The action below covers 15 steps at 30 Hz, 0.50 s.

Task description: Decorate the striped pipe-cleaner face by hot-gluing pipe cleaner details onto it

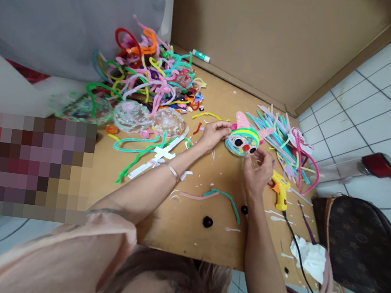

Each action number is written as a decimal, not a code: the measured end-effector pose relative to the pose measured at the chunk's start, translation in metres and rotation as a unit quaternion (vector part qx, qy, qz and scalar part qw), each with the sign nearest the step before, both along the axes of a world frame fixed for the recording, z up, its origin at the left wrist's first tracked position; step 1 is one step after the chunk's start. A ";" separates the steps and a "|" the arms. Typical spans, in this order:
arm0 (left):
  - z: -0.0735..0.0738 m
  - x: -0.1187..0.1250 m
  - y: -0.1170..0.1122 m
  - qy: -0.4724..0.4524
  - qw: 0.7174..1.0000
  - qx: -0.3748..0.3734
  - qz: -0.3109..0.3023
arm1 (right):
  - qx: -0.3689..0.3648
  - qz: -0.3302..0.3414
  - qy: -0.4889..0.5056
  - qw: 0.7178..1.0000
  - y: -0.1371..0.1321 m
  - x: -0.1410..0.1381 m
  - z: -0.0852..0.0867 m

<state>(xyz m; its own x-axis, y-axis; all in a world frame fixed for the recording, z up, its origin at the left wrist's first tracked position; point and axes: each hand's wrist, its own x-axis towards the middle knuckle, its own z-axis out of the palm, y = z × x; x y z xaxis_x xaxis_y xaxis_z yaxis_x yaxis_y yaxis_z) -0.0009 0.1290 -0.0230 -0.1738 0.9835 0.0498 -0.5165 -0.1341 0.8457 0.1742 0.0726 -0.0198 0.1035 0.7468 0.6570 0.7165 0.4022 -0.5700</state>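
A round pipe-cleaner face (pixel 242 139) with pink ears, two black eyes and a red nose lies on the low wooden table (pixel 186 221). My left hand (pixel 214 133) grips its left edge near a pink ear, fingers curled. My right hand (pixel 257 171) is at its lower right edge, fingers pinched together near the red nose; what they pinch is too small to make out. A yellow glue gun (pixel 280 189) lies just right of my right hand, its black cord running toward the table's near edge.
A big heap of coloured pipe cleaners (pixel 151 72) fills the table's back left, with clear plastic domes (pixel 149 119) before it. Cut pipe-cleaner strips (pixel 282 136) lie at the right. Black pom-poms (pixel 207 222), a glue stick (pixel 201 56), tissue (pixel 310 258) and a brown bag (pixel 364 248) are nearby.
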 end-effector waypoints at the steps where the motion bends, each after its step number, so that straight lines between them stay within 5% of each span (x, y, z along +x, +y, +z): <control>1: 0.000 0.000 0.000 -0.001 1.000 0.001 -0.001 | 0.002 0.001 -0.001 1.000 0.000 0.000 0.000; 15: -0.002 -0.001 -0.003 -0.014 1.000 0.019 -0.019 | 0.006 -0.005 -0.004 1.000 0.001 0.000 -0.001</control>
